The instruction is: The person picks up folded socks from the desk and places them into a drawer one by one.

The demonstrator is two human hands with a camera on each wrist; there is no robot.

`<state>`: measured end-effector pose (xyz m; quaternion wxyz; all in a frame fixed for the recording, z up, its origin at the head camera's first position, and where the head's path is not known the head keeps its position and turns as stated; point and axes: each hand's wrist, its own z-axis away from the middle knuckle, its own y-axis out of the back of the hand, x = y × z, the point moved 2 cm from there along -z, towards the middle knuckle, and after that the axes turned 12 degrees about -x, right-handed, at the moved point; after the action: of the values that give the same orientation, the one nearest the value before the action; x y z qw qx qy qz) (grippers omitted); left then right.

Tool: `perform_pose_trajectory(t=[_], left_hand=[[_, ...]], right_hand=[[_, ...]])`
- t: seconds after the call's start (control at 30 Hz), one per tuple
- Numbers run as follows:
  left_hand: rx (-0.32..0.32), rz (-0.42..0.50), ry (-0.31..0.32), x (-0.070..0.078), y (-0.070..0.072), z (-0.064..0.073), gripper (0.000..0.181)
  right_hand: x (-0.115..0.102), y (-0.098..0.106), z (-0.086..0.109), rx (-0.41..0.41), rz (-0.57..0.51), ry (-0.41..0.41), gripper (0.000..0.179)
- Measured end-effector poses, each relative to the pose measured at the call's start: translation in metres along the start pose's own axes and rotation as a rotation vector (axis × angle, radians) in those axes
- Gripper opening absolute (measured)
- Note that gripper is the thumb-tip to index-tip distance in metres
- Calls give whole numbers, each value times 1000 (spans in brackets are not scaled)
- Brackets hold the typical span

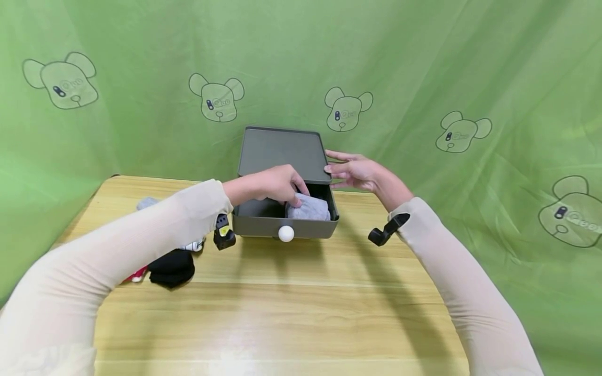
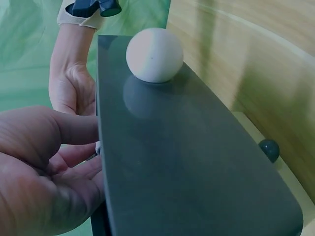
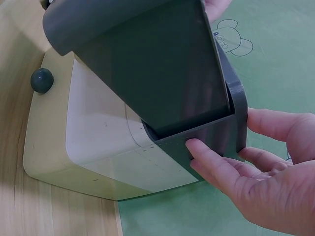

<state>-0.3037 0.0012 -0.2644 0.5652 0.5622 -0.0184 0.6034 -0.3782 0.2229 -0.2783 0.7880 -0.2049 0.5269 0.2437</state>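
The dark grey drawer (image 1: pixel 263 228) with a round white knob (image 1: pixel 286 233) is pulled out of its dark grey casing (image 1: pixel 282 151). Inside, toward the drawer's right end, lies a folded light-grey cloth bundle (image 1: pixel 310 210), which my left hand (image 1: pixel 277 184) pinches between thumb and fingers. The drawer front (image 2: pixel 172 162) hides nearly all of the bundle from the left wrist. My right hand (image 1: pixel 357 171) touches the casing's right side, its fingers (image 3: pixel 216 164) fairly straight against the outer wall and top edge.
Left of the drawer, partly behind my left sleeve, lie a folded black cloth (image 1: pixel 172 268), a red piece (image 1: pixel 138 274), a white striped piece (image 1: pixel 194 245) and a grey piece (image 1: pixel 147 202). White and cream drawer units (image 3: pixel 98 118) stand under the casing. A green curtain (image 1: pixel 282 47) hangs behind.
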Motion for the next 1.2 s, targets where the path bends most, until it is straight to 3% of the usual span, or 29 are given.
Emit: perform_pose_trajectory(t=[0.43, 0.73, 0.97, 1.2], left_hand=[[-10, -202, -40, 2, 6, 4, 32], [-21, -156, -63, 7, 18, 15, 32], [-19, -172, -103, 4, 25, 22, 30], [-10, -150, -132, -2, 38, 40, 35]], right_hand=[[-1, 0, 1, 2, 3, -3, 73], [-1, 0, 0, -2, -1, 2, 74], [0, 2, 2, -5, 0, -2, 74], [0, -1, 1, -16, -1, -5, 75]])
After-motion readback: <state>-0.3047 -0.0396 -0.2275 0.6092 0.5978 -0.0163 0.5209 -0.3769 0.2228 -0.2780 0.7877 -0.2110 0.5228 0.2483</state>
